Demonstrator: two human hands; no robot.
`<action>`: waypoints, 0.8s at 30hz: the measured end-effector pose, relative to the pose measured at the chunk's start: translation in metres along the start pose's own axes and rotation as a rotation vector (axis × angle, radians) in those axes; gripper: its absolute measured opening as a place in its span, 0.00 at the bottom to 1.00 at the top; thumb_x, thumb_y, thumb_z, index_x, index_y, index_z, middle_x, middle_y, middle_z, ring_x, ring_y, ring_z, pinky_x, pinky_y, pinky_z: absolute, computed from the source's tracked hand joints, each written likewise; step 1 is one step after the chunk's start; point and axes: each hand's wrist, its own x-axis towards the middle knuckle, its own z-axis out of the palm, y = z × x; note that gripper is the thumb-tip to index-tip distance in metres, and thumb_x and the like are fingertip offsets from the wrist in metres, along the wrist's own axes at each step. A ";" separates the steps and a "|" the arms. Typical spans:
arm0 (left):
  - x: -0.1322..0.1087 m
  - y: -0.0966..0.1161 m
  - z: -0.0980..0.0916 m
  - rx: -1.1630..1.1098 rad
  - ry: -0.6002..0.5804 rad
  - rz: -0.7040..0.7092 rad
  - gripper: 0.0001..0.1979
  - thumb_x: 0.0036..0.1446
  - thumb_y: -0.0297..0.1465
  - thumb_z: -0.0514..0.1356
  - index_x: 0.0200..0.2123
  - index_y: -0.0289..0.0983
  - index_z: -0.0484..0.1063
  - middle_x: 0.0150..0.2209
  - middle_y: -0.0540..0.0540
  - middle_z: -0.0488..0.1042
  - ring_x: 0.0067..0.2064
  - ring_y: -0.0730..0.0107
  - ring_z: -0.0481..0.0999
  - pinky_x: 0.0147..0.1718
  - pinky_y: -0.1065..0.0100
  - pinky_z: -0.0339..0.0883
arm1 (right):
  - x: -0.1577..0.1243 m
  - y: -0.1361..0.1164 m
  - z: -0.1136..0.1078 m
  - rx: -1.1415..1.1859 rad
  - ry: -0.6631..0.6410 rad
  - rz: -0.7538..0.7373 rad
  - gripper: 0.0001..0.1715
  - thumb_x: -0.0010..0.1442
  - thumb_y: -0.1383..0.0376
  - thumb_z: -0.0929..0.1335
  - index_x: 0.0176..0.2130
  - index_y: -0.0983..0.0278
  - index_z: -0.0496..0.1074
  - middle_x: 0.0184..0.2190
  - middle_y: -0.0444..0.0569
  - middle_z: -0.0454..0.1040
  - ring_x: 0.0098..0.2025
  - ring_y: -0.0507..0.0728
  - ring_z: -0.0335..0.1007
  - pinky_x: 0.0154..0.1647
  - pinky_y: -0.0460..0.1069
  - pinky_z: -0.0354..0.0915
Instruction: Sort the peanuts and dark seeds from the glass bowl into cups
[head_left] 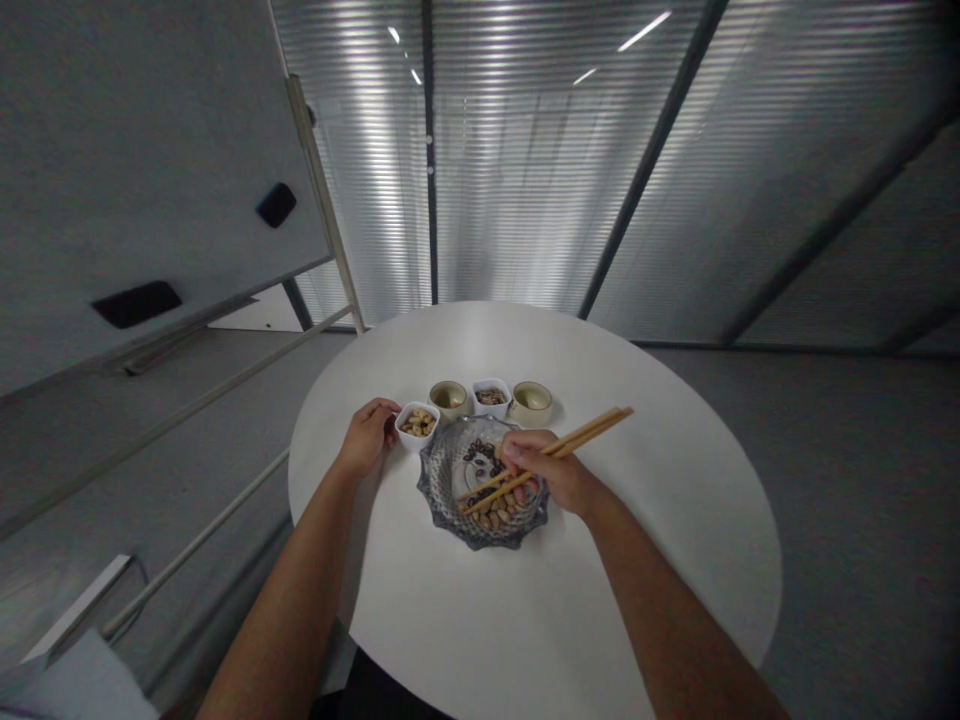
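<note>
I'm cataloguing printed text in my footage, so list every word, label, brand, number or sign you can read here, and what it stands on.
None: no text can be read in this view.
Clear, scalloped glass bowl: no lettering visible.
Slim tan wooden chopsticks: any marking is too small to read.
Round white table: no lettering visible.
Large flat grey panel: no readable text.
</note>
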 end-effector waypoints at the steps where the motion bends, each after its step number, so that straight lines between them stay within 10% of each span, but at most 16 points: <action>1: 0.000 0.000 0.000 0.002 0.001 0.000 0.08 0.50 0.35 0.61 0.29 0.36 0.74 0.16 0.53 0.65 0.16 0.75 0.61 0.15 0.73 0.52 | 0.000 0.000 0.000 -0.003 0.000 0.001 0.27 0.59 0.45 0.72 0.25 0.63 0.68 0.20 0.41 0.65 0.17 0.48 0.61 0.15 0.45 0.61; 24: 0.002 -0.001 0.000 0.003 0.013 0.005 0.08 0.49 0.36 0.61 0.29 0.36 0.74 0.17 0.53 0.66 0.16 0.75 0.61 0.15 0.72 0.53 | 0.003 -0.005 0.015 -0.050 0.155 0.009 0.33 0.58 0.37 0.68 0.23 0.63 0.67 0.13 0.39 0.60 0.13 0.50 0.59 0.14 0.45 0.58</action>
